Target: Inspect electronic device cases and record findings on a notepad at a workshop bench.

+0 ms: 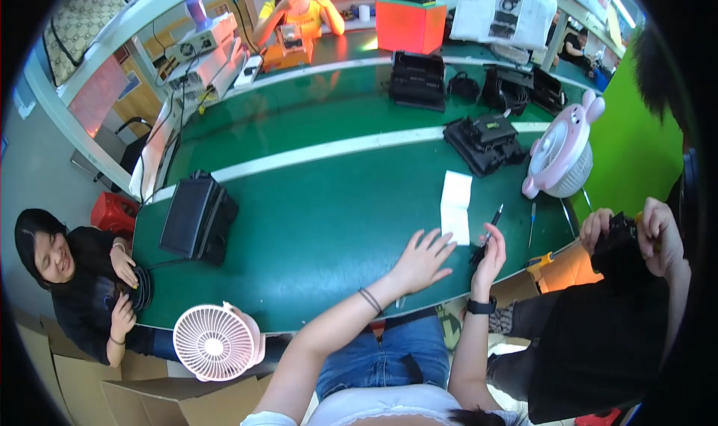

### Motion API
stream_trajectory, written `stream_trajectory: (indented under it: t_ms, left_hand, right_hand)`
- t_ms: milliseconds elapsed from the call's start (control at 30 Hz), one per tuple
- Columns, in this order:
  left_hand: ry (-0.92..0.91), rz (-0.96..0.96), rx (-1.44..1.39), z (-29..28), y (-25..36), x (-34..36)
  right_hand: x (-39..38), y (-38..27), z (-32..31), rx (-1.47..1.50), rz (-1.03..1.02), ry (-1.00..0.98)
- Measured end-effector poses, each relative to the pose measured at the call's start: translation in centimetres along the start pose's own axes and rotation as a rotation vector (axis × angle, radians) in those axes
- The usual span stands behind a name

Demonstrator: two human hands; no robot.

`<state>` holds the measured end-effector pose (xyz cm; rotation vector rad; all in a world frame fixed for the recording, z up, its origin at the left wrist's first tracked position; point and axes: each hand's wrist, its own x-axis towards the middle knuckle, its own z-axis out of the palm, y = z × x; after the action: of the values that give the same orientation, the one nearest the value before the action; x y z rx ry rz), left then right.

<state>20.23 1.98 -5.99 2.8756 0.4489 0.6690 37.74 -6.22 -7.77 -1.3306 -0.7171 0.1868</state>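
Note:
My left hand (pixel 423 259) lies flat on the green table (pixel 314 224), fingers spread, holding nothing, its fingertips close to a white paper slip (pixel 455 205). My right hand (pixel 491 258) is raised at the table's near edge and grips a black pen (pixel 486 237) that points toward the far right. A thin screwdriver-like tool (pixel 532 224) lies just right of the pen.
A black boxy device (pixel 197 218) sits at the left, another (pixel 485 142) at the right, more at the back. A pink fan (pixel 217 341) stands near left, a pink-eared fan (pixel 562 155) right. One person sits left, another handles a black object (pixel 618 248) right, a third sits far back.

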Motion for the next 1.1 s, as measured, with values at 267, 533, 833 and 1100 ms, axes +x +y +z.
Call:
stream_trajectory:
  t_ms: [267, 533, 833, 1100]
  left_hand:
    - [-0.018, 0.027, -0.07, -1.4, 0.7, -1.0]
    - [0.04, 0.018, -0.115, -1.8, -0.3, -0.2]
    - [0.026, 0.017, -0.098, -1.6, 0.4, -0.5]
    - [0.024, 0.008, -0.099, -1.4, 0.3, -0.6]
  right_hand:
    - [-1.2, -4.2, 1.8, -0.405, -0.367, 0.021]
    - [0.4, -3.2, 2.6, -0.24, -0.22, -0.015]
    - [-0.2, -2.5, 1.8, -0.193, -0.177, -0.027]
    - [-1.0, -3.6, 1.9, -0.32, -0.305, -0.059]
